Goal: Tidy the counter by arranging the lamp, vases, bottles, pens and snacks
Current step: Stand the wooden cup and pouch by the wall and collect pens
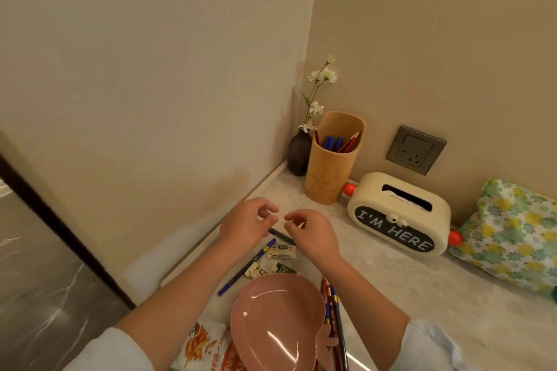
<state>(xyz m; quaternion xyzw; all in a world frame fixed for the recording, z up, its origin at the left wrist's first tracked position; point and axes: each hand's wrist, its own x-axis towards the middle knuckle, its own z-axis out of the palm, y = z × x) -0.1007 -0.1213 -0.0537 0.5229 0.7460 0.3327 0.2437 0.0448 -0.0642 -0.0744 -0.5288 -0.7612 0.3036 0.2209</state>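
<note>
Marble-patterned and pale, the counter [422,295] fills the head view and ends in a far corner between two beige walls. At centre we see the left hand [245,227] and the right hand [310,232] held close together above the counter. Their fingers are curled, and the fingertips of both pinch a small pale item [281,218]; what it is we cannot tell.

Directly below the hands lies a dark pen [281,235], partly hidden by them. Just nearer, a blue pen [247,266] lies diagonally, its far end beside several small snack sachets [281,251] scattered flat. Nearer still sits a pink dish [277,319], glossy, with light streaks on its inner surface; its far rim meets the nearest sachets. A bundle of pens [333,310], red, blue and dark, lies along the dish's right side. An orange-and-white snack bag [202,346] shows at its left, partly covered by the dish.

In the far corner stands a dark vase [298,153] holding a sprig of white flowers [319,90]. Just beside it, a tan pen holder [328,166] stands upright with blue and red pens [334,141] inside. To the right lies a cream tissue box [398,214] lettered "I'M HERE", with tissue in its slot, below a grey wall socket [416,149]. A floral fabric bundle [509,232] rests at the far right.
</note>
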